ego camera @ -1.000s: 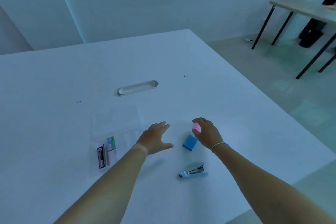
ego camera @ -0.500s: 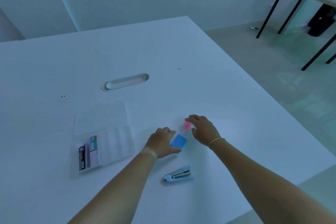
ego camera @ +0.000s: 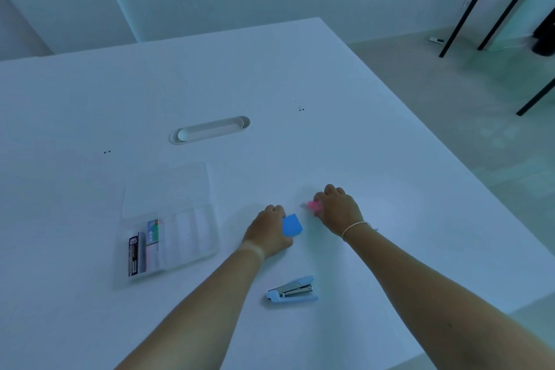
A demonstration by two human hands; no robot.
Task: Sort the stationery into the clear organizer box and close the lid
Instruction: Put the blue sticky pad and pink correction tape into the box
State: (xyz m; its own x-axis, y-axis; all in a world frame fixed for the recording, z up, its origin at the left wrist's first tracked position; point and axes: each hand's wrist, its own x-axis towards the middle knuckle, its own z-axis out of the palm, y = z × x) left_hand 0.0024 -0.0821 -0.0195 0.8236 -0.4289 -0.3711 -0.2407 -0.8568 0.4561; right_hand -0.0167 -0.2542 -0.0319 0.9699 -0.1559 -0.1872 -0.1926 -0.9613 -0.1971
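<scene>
The clear organizer box (ego camera: 192, 234) lies open on the white table, its lid (ego camera: 168, 186) folded back on the far side. Two small packs, a black one (ego camera: 134, 255) and a green-topped one (ego camera: 153, 237), sit in its left compartments. My left hand (ego camera: 267, 233) is closed around a blue block (ego camera: 292, 225), tilted up off the table. My right hand (ego camera: 338, 209) pinches a small pink item (ego camera: 313, 206) just to the right. A light blue stapler (ego camera: 292, 290) lies nearer to me, below both hands.
A long oval cable slot (ego camera: 210, 129) is set into the table (ego camera: 360, 144) beyond the box. The table's right edge runs diagonally past my right arm. A second table with black legs (ego camera: 459, 18) stands on the floor at the far right.
My left hand moved right and closed on the blue block, tipping it up. My right hand stayed on the pink item. The camera shifted, so everything sits further right in view.
</scene>
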